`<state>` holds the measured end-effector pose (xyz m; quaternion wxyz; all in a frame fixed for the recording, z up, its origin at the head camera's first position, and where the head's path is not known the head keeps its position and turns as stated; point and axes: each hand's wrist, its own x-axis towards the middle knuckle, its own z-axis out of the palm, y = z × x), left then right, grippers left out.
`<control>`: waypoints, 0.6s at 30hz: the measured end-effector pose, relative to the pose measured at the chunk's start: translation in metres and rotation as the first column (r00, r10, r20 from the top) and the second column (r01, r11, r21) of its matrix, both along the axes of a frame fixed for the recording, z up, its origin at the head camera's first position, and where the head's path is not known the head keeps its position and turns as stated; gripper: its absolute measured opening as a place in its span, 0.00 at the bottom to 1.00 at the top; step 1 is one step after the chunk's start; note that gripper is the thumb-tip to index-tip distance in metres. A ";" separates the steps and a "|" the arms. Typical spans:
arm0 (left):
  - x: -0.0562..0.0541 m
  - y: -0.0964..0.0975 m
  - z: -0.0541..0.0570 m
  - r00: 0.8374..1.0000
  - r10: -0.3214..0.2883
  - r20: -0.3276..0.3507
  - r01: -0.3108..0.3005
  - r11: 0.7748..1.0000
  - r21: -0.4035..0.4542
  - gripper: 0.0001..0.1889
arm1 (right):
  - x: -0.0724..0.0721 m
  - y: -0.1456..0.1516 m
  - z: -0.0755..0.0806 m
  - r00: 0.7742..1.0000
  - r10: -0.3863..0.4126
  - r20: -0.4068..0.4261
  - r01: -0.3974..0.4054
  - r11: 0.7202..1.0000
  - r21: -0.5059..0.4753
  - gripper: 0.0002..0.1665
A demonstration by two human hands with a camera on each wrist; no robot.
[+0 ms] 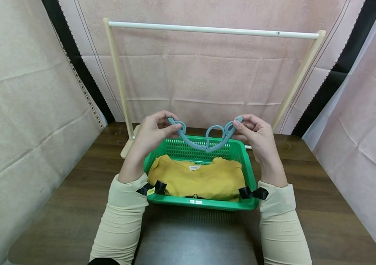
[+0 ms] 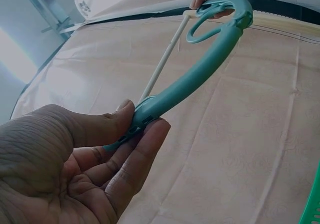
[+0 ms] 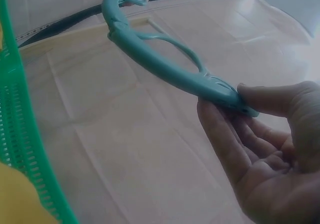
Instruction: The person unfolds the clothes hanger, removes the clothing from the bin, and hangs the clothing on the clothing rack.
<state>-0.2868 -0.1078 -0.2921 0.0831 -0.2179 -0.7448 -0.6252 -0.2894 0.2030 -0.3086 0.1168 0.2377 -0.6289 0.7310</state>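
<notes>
A light blue folding clothes hanger (image 1: 194, 146) is held up by both hands above the back part of a green basket. My left hand (image 1: 153, 132) pinches one end between thumb and fingers, and my right hand (image 1: 257, 135) pinches the other. The two arms slope down to a joint in the middle, forming a shallow V. In the left wrist view the hanger (image 2: 195, 81) runs away from the thumb toward the other hand. Inside the green basket (image 1: 250, 176) lies a folded yellow garment (image 1: 197, 180) with a white label at its neckline.
Behind the basket stands a rack with a white top bar (image 1: 207, 29) and cream side posts (image 1: 119, 73). Everything rests on a dark brown wooden table (image 1: 75, 206). Pale pink fabric (image 1: 18, 110) encloses the sides and back.
</notes>
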 end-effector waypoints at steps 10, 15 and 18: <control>0.000 0.000 0.000 1.000 0.016 0.000 -0.016 0.999 0.039 0.09 | 0.000 0.001 0.000 1.000 0.015 -0.002 -0.015 1.000 -0.012 0.13; 0.000 -0.001 0.002 0.999 0.021 0.028 -0.023 0.998 0.056 0.10 | -0.001 0.001 -0.001 0.998 -0.026 -0.049 0.022 0.997 -0.073 0.12; 0.000 -0.002 0.003 0.998 0.016 0.056 -0.019 0.999 0.044 0.11 | -0.002 0.000 -0.001 0.997 -0.040 -0.069 0.031 0.992 -0.125 0.12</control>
